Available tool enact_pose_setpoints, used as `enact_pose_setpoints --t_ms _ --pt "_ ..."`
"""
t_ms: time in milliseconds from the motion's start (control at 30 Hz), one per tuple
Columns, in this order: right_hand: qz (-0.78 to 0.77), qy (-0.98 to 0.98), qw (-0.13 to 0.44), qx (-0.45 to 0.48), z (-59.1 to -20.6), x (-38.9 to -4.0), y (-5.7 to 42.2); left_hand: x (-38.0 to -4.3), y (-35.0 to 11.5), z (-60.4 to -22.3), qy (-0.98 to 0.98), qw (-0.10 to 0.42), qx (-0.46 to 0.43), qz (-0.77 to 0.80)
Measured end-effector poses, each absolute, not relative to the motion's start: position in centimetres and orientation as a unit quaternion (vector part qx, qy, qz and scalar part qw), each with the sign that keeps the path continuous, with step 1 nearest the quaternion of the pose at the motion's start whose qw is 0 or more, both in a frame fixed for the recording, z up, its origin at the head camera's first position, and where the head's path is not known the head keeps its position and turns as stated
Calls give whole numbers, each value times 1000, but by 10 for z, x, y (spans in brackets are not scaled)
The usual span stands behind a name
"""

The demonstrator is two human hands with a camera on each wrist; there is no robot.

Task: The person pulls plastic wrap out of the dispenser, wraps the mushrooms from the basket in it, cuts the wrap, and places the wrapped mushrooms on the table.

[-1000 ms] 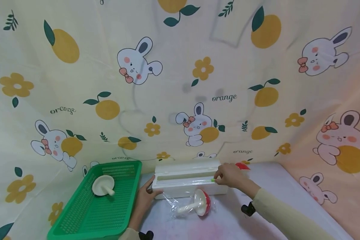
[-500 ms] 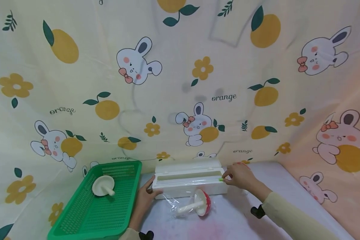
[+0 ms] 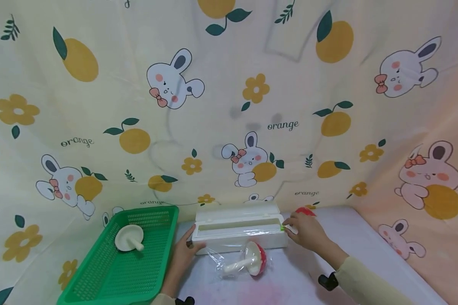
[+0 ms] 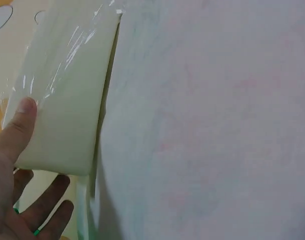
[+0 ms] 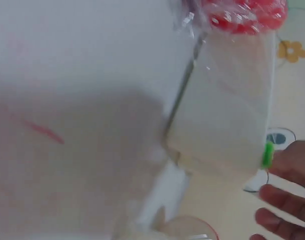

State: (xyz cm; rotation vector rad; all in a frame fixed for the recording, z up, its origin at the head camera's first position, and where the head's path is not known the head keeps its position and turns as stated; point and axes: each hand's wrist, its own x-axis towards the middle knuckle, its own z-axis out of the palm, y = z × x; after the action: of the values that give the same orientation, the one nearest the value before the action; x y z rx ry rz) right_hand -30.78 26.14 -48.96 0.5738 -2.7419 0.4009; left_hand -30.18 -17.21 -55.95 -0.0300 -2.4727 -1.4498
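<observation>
The white box (image 3: pixel 272 244) is set lengthwise on the tabletop (image 3: pixel 252 292), its lid (image 3: pixel 236 210) raised along the back. Its left end is gripped by the left hand (image 3: pixel 184 253), of which the thumb is laid on the front face and the forefinger is placed at the rear corner; the remaining fingers are spread loosely by the end. At the right end of the box, the green tab (image 3: pixel 283 228) is pinched by the fingertips of the right hand (image 3: pixel 309 233), the other fingers being held apart from it. A glossy strip of film (image 3: pixel 258 232) is stretched along the front edge of the opening.

Just in front of the box, a mushroom (image 3: pixel 252 259) with a red cap and white stem is laid on its side, covered in clear wrap. Another red piece (image 3: pixel 306 210) is partly hidden behind the right hand. To the left, a white mushroom-shaped piece (image 3: pixel 128 238) is contained in the green basket (image 3: pixel 137 269), towards its far end. The tabletop is marked with pink stains and is backed by a cloth (image 3: pixel 210 59) printed with oranges, flowers and rabbits.
</observation>
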Motion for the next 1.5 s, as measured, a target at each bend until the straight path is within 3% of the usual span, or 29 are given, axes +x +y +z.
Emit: enact_pose_setpoints --t_ms 600,900,1167,1300,1500 --pt "182 -906 294 245 -518 -296 239 -280 -156 -553 -883 237 -80 -397" --pt "221 -895 282 265 -522 -272 237 -271 -154 -559 -881 281 -108 -366" --pt "305 -864 228 329 -529 -254 235 -260 -151 -557 -873 371 -179 -261" --pt "339 -840 228 357 -534 -248 232 -251 -145 -552 -871 343 -213 -279" --pt "374 -820 202 383 -542 -242 224 -239 -135 -545 -865 230 -279 -348"
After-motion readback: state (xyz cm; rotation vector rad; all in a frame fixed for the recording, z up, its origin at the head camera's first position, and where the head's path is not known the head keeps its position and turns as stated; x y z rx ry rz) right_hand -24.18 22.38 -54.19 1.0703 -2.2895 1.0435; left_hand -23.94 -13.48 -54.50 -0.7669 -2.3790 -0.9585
